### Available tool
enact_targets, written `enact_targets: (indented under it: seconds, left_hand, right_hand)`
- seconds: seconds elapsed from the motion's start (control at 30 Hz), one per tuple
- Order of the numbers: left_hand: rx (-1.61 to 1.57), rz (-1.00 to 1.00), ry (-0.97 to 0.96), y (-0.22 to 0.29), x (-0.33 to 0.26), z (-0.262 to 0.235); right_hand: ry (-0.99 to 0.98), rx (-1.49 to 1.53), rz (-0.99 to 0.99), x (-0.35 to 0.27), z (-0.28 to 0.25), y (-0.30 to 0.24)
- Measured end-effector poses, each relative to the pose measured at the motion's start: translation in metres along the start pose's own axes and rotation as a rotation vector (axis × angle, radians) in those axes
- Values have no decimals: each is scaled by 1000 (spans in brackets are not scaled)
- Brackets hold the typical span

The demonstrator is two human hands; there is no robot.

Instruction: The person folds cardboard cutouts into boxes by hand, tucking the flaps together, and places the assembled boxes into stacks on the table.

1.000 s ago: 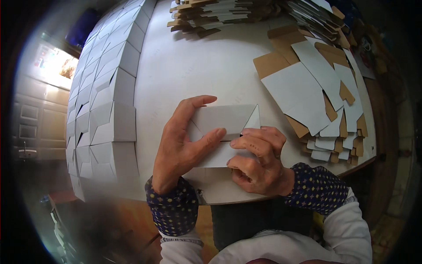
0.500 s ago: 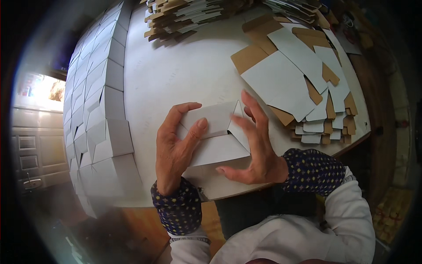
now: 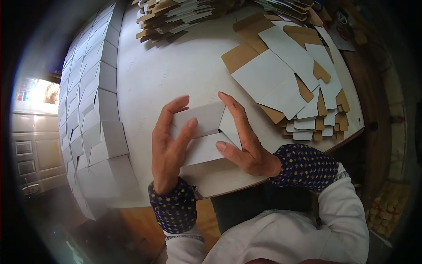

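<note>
A small white cardboard box (image 3: 205, 118) stands near the table's front edge, its top flaps folded in and meeting at a seam with a small dark gap on the right. Around its left end curves my left hand (image 3: 169, 143), thumb on the top flap and fingers at the far left side. My right hand (image 3: 248, 147) presses along the right end, fingers stretched to the far corner and the thumb over the near flap. Both hands hold the box between them.
Stacked white boxes (image 3: 105, 105) form a wall along the table's left side. Flat white and brown box blanks (image 3: 272, 81) lie piled at the right. Another stack of blanks (image 3: 184, 20) is at the back. The white tabletop (image 3: 154, 66) lies between them.
My right hand has closed in from above onto the box's right end, its thumb now over the near flap. My left hand keeps its hold. The whole view has shifted slightly.
</note>
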State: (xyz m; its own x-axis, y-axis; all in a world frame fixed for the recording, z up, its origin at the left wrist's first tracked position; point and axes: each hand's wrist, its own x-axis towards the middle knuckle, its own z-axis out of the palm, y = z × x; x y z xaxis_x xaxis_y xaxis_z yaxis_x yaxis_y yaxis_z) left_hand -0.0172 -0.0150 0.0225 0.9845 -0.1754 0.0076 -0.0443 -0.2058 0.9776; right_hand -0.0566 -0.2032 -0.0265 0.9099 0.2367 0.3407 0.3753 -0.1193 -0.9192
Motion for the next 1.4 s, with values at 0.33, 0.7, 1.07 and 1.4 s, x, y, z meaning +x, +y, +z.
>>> enact_targets:
  seconds: [0.33, 0.7, 1.07, 1.4]
  left_hand:
    - [-176, -174, -79, 4, 0, 1]
    - [-248, 131, 397, -4, -25, 14]
    - [-270, 10, 531, -4, -63, 30]
    - [-350, 113, 346, -29, -71, 38]
  right_hand:
    - [102, 227, 158, 7, 1, -10]
    - [310, 75, 107, 7, 2, -11]
    - [-152, 189, 331, 8, -4, -28]
    - [-317, 270, 140, 6, 0, -16]
